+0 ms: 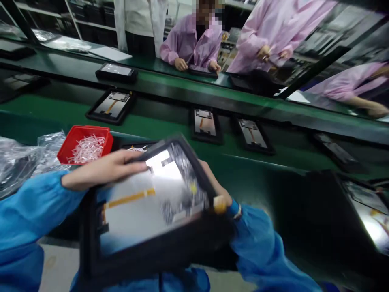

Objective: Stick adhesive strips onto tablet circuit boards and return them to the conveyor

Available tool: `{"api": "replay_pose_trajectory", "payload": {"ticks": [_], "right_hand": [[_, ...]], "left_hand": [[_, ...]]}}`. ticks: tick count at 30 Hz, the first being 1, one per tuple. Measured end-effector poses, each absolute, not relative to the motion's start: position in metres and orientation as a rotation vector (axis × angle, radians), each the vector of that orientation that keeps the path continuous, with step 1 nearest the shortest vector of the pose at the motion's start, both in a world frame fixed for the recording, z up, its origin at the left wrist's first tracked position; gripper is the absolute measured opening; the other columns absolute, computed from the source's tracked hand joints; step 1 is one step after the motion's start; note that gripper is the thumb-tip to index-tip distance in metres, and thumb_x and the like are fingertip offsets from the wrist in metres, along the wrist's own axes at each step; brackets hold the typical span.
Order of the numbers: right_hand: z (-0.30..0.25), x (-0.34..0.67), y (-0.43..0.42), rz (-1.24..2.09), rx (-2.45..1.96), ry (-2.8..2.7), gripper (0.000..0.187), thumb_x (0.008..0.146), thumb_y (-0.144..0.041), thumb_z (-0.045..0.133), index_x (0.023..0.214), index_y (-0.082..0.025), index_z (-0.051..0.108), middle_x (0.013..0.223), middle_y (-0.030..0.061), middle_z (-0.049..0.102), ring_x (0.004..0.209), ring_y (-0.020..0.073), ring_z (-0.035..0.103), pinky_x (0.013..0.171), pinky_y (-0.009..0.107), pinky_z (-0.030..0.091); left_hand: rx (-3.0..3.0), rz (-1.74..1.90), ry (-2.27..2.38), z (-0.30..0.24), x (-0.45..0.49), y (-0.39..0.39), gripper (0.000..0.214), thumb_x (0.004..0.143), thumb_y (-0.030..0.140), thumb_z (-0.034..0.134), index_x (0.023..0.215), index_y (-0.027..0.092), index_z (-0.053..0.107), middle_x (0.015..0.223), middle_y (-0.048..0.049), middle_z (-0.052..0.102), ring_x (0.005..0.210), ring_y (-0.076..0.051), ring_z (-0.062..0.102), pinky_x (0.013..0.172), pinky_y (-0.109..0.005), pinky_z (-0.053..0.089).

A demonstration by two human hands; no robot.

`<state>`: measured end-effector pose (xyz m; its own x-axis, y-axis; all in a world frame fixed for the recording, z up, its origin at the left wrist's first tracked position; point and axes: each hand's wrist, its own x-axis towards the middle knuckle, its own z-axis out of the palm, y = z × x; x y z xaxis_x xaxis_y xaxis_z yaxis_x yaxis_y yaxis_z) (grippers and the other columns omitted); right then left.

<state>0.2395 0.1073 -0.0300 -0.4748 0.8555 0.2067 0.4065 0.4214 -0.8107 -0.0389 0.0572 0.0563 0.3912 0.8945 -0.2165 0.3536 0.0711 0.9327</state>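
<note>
In front of my body a tablet with its back off [136, 211] is tilted. It has a thick black frame, a silver plate, an orange ribbon cable and a circuit board, partly smeared by motion. My right hand [216, 184] holds its right edge, the fingers mostly hidden behind the frame. A yellow-white round thing [220, 204] shows at that corner, too blurred to name. My left hand [106, 168] reaches over the far left part of the tablet, its fingers stretched out across the plate. Just behind that hand, a red bin [62, 152] holds many small white strips.
Clear plastic bags [18, 162] lie at the left. Several opened tablets, one of them here [206, 123], rest along the green conveyor belt [158, 125]. Another opened device [367, 211] stands at the right. Across the line, co-workers in pink coats [193, 40] handle devices.
</note>
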Motion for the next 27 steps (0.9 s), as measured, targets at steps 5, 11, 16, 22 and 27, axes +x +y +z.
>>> {"api": "replay_pose_trajectory", "payload": {"ticks": [5,11,16,22,27], "right_hand": [[-0.023,0.186,0.149,1.032,-0.875,-2.452,0.012,0.089,-0.01,0.07,0.097,-0.019,0.074,0.105,0.0047,0.066,0.088,0.0146,0.061,0.083,0.03,0.047],[-0.033,0.162,0.171,1.134,-0.841,-2.619,0.011,0.084,-0.01,0.075,0.086,-0.018,0.067,0.103,0.0026,0.059,0.079,0.0129,0.052,0.074,0.027,0.039],[-0.032,0.172,0.17,1.252,-0.854,-2.541,0.016,0.084,-0.01,0.073,0.077,-0.016,0.059,0.085,-0.0006,0.055,0.072,0.0115,0.048,0.069,0.025,0.035],[-0.017,0.194,0.143,1.418,-0.941,-2.276,0.015,0.092,-0.028,0.067,0.085,-0.018,0.058,0.071,-0.0042,0.055,0.06,0.0094,0.048,0.061,0.024,0.038],[-0.015,0.201,0.125,1.548,-0.96,-2.112,0.024,0.09,-0.041,0.067,0.09,-0.019,0.058,0.068,-0.0055,0.056,0.05,0.0076,0.048,0.051,0.022,0.041]], "left_hand": [[1.88,0.28,1.006,0.002,-0.023,0.029,0.028,0.09,0.047,0.069,0.09,0.019,0.072,0.071,0.0013,0.065,0.062,-0.014,0.059,0.056,-0.022,0.041],[2.166,0.411,1.046,-0.011,-0.024,0.016,0.03,0.105,0.036,0.043,0.113,0.02,0.066,0.112,-0.0091,0.062,0.096,-0.02,0.062,0.086,-0.033,0.051],[2.22,0.572,1.152,-0.008,-0.044,0.031,0.028,0.107,0.031,0.039,0.108,0.019,0.065,0.106,-0.007,0.06,0.097,-0.019,0.059,0.088,-0.032,0.049],[2.168,0.648,1.238,-0.02,-0.046,0.069,0.026,0.103,0.04,0.05,0.105,0.017,0.064,0.102,-0.0056,0.06,0.091,-0.019,0.059,0.082,-0.031,0.047],[2.136,0.623,1.097,-0.017,-0.032,0.083,0.027,0.103,0.034,0.047,0.087,0.018,0.063,0.087,-0.0007,0.059,0.077,-0.013,0.058,0.072,-0.024,0.044]]}}
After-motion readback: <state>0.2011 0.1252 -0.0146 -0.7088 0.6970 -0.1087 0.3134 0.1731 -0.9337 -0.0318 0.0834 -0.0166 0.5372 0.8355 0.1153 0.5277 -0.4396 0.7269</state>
